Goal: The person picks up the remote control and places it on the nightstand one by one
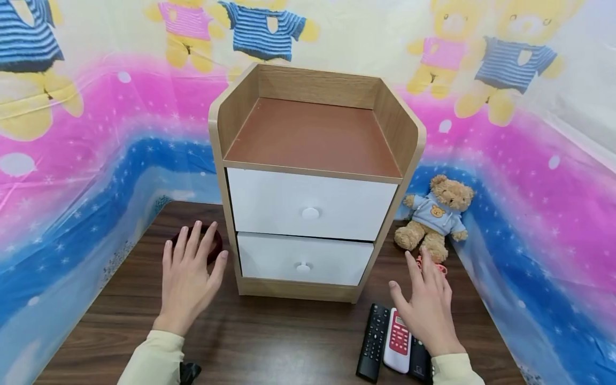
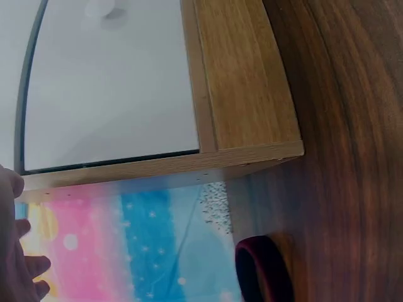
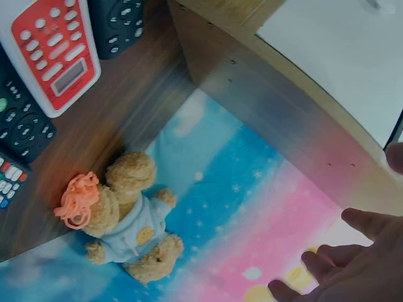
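Note:
A wood-coloured cabinet (image 1: 315,139) stands in the middle, its white upper drawer (image 1: 269,200) and lower drawer (image 1: 269,256) both closed, each with a round white knob. To its left, my left hand (image 1: 187,278) spreads its fingers in the air and partly covers a dark red, ring-shaped band (image 2: 277,270) on the table. My right hand (image 1: 428,305), fingers also spread and holding nothing, is raised to the right of the cabinet. It overlaps a white-and-red handset with a small screen (image 1: 397,345) and a dark remote (image 1: 420,363) in the head view.
A black remote (image 1: 371,342) lies left of the handset; another remote with coloured buttons (image 3: 9,182) shows in the right wrist view. A teddy bear (image 1: 438,214) in a blue top leans at the right, a coral cord bundle (image 3: 79,201) by its foot. Printed cloth (image 1: 183,107) surrounds the table.

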The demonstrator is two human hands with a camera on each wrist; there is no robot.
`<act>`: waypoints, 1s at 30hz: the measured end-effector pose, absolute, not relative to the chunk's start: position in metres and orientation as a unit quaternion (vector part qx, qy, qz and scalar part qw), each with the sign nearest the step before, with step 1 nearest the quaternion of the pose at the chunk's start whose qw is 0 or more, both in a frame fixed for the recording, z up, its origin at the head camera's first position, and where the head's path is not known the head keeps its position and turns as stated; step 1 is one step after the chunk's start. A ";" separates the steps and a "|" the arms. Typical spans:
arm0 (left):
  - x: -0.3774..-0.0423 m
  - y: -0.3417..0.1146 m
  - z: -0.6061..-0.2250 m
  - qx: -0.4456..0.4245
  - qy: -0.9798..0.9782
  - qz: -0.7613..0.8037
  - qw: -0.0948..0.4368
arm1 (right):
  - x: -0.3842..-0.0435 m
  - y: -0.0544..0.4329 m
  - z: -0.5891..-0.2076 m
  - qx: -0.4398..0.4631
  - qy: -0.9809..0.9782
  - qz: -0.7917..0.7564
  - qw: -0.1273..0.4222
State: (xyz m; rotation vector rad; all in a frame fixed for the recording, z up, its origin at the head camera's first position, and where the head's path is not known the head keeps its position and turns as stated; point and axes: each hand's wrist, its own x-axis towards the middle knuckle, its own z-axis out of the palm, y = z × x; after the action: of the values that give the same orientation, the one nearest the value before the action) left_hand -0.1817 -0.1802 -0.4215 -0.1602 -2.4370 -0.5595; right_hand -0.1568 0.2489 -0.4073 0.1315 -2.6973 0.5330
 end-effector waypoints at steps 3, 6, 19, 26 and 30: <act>-0.185 -0.180 -0.423 -0.063 -0.920 -0.228 0.313 | -0.158 0.253 -0.409 0.048 -0.954 0.200 0.217; -0.189 -0.179 -0.423 -0.066 -0.914 -0.269 0.296 | -0.160 0.261 -0.411 0.034 -0.954 0.201 0.218; -0.217 -0.156 -0.416 -0.079 -0.854 -0.486 0.167 | -0.152 0.317 -0.463 -0.176 -0.961 0.214 0.018; -0.222 -0.153 -0.415 -0.048 -0.843 -0.502 0.186 | -0.151 0.341 -0.500 -0.240 -0.944 0.218 -0.060; -0.221 -0.154 -0.416 -0.035 -0.851 -0.493 0.176 | -0.144 0.346 -0.520 -0.274 -0.936 0.205 -0.083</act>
State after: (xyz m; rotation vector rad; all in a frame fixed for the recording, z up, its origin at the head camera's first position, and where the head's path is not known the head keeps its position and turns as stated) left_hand -0.2215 -0.1539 -0.4157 -0.1005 -2.4116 -1.3968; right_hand -0.1437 0.3464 -0.5205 -0.9084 -3.1070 0.6801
